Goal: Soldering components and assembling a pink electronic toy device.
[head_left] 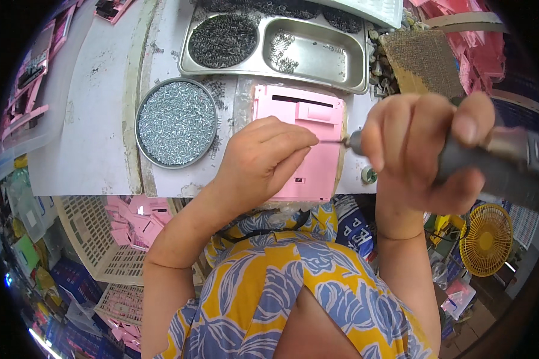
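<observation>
A flat pink plastic housing (320,170) with a dark slot lies on a padded sheet at the table's front edge. My right hand (422,146) is wrapped round a grey power screwdriver (485,164), whose thin bit points left over the housing. At the tip of that bit, my left hand (263,157) pinches with thumb and forefinger; whatever sits between the fingertips is too small to make out. Left of the hand stands a round tin (139,128) full of small silvery screws (176,122).
Behind the housing, a steel compartment tray (263,73) holds dark springs (223,40). A brown textured board (422,60) and pink parts (467,42) lie at the right rear. Plastic crates (90,239) with pink pieces stand below left, a yellow fan (487,239) below right.
</observation>
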`<control>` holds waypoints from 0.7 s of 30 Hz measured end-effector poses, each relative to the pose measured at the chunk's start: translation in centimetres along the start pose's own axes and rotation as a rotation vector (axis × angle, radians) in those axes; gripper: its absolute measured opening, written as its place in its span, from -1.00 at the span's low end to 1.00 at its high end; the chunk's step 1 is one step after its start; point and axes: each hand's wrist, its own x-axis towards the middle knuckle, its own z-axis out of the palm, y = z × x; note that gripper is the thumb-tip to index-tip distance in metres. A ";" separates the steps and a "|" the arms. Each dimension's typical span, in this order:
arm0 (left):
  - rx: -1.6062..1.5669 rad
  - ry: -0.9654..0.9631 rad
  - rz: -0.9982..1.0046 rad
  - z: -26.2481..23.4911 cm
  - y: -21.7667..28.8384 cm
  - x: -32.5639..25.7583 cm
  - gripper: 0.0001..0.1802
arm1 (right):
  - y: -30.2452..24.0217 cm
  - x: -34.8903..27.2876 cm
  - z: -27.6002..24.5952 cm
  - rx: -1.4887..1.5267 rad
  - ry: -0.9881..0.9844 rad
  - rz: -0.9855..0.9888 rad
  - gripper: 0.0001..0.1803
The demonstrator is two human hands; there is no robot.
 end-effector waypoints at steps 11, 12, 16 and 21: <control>0.240 0.136 0.003 -2.6 -0.2 -2.3 -0.70 | 3.5 1.5 3.7 -0.001 0.053 -0.018 -0.72; 0.340 0.189 -0.050 -3.7 -0.5 -2.0 -0.72 | 4.2 1.7 3.2 -0.002 0.085 -0.037 -0.73; 0.755 0.075 -0.329 -9.1 -1.9 -3.1 -0.80 | 8.1 3.5 1.3 -0.047 0.169 -0.084 -0.76; 0.739 0.023 -0.363 -9.9 -2.9 -4.8 -0.91 | 10.4 4.1 0.6 -0.089 0.166 -0.064 -0.78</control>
